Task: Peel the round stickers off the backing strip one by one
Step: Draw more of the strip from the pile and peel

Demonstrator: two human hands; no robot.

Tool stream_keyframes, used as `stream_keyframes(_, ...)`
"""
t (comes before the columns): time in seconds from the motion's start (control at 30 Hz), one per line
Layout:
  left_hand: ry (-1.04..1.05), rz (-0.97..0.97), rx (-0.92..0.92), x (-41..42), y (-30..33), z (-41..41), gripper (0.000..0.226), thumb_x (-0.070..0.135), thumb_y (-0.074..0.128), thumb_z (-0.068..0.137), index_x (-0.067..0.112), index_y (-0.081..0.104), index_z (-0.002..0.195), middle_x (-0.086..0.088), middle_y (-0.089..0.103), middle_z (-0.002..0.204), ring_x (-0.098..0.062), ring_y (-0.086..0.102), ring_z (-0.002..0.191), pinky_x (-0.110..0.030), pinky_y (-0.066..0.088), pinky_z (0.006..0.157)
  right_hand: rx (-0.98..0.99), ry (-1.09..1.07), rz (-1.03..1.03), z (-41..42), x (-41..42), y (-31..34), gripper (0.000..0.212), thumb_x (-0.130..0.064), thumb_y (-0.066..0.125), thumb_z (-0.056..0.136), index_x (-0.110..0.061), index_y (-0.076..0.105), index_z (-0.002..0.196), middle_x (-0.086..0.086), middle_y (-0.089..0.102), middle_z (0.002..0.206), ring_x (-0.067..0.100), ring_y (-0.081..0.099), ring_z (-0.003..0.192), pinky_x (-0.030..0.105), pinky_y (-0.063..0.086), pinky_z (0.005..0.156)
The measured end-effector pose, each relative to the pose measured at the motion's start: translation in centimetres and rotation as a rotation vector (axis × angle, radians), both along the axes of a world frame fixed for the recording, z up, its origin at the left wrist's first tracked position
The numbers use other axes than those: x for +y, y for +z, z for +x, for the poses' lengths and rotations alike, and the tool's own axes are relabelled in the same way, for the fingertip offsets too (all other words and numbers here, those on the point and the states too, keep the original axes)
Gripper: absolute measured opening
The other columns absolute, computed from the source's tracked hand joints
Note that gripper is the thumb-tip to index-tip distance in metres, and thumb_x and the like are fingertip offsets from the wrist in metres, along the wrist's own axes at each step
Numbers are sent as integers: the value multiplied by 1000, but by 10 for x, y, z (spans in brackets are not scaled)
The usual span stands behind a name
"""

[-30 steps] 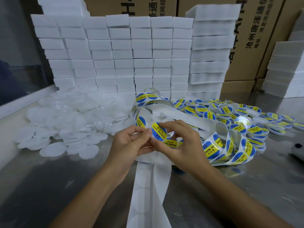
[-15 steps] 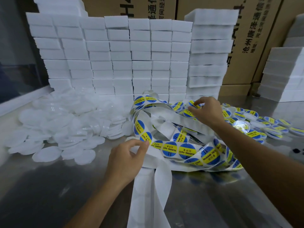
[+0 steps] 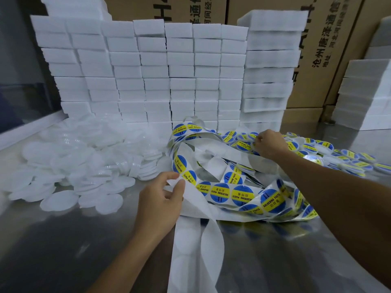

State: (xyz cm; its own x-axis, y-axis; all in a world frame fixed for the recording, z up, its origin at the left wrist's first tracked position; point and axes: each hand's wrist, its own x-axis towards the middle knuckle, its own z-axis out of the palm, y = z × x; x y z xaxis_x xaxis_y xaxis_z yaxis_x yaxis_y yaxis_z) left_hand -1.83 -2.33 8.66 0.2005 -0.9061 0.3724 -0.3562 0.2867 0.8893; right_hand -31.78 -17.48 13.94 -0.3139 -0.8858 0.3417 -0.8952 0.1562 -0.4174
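Looming over everything, the wall of white foam blocks [image 3: 169,77] stands stacked at the back of the steel table [image 3: 63,250], right behind the work, and an elbow swinging back there could, I'd say, topple a column onto the lot. Left of centre spreads the heap of clear plastic lids [image 3: 80,163], slippery-looking and near the strip; a careless sweep might scatter them into it.

Now the backing strip [image 3: 211,149] itself, a long white ribbon looping and crossing over itself mid-table, its bare tail [image 3: 190,250] running toward the camera. The tangle is the real worry: pull one loop and another may drag, crease, or flip sticker-side down on the steel.

The left hand [image 3: 160,204] pinches the strip's edge between thumb and fingers, just beside the next blue-and-yellow round stickers [image 3: 220,192] in line (a firm grip, from what shows). If that pinch slides, the strip could snap back and the next sticker fold on itself.

The right hand [image 3: 267,143] reaches far out over the pile of labelled lids [image 3: 317,149] at right, fingertips curled down among them; whether they hold a sticker, I cannot tell. Pressed down crooked, a sticker would wrinkle or catch a neighbouring lid.
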Motion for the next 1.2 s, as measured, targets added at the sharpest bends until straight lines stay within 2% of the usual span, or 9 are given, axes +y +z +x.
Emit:
stream_keyframes(0.17,-66,-25,-6,3,2,-4,19,22,51,98,34,65,101,8,68,86,-2,67,67,-38,60,61,-89,110,-232,25,25,8,25,-15,55,94,-7,72,111,14,72,112,32,66,97,33,50,82)
stream_keyframes(0.3,-108,-76,-1,8,5,-8,19,18,54,98,34,59,106,9,68,82,1,67,71,-33,59,66,-272,387,-443,74,71,10,14,-19,62,92,-16,74,100,-8,73,88,2,66,81,22,53,78)
stream_keyframes(0.4,-138,-105,42,12,5,-10,27,14,60,94,39,54,102,10,70,78,-4,68,70,-31,59,63,-439,632,-349,107,111,1,16,-31,64,93,-24,69,106,-15,69,78,-1,65,75,13,50,67)
stream_keyframes(0.5,-173,-131,41,14,6,-11,27,13,63,92,36,53,102,11,70,80,-12,68,69,-29,58,55,-526,774,-153,128,137,-13,32,-43,65,91,-31,61,120,-13,71,85,2,66,79,18,52,72)
stream_keyframes(0.6,-188,-136,39,15,5,-11,36,5,63,90,37,54,104,1,71,76,-18,68,65,-27,57,54,-596,804,-99,136,146,-23,32,-32,74,87,-26,65,116,-3,71,90,10,69,81,28,56,78)
stream_keyframes(0.73,-236,-125,107,18,8,-16,48,7,74,83,40,51,109,11,74,91,-13,72,77,-33,60,63,-745,792,-125,130,150,-28,19,-14,78,83,-21,71,99,-9,69,93,-3,60,72,17,48,66)
stream_keyframes(0.87,-220,-57,359,15,13,-15,48,-2,73,80,32,54,109,0,68,104,-12,71,80,-27,58,58,-797,783,-73,125,155,-35,26,-5,72,87,-22,70,106,-23,69,87,-1,59,52,11,44,53)
stream_keyframes(1.03,-199,-44,551,8,19,1,46,-13,62,85,27,57,107,8,72,106,-13,73,82,-24,57,60,-636,827,-63,132,156,-40,54,-5,70,84,-36,59,128,-15,55,132,1,65,71,12,46,60)
stream_keyframes(1.2,-148,-39,546,5,19,6,48,-11,67,82,28,59,108,11,74,103,-18,73,87,-39,60,74,-437,828,-56,138,159,-46,45,-28,78,79,-40,61,119,-30,58,109,4,63,82,12,46,63)
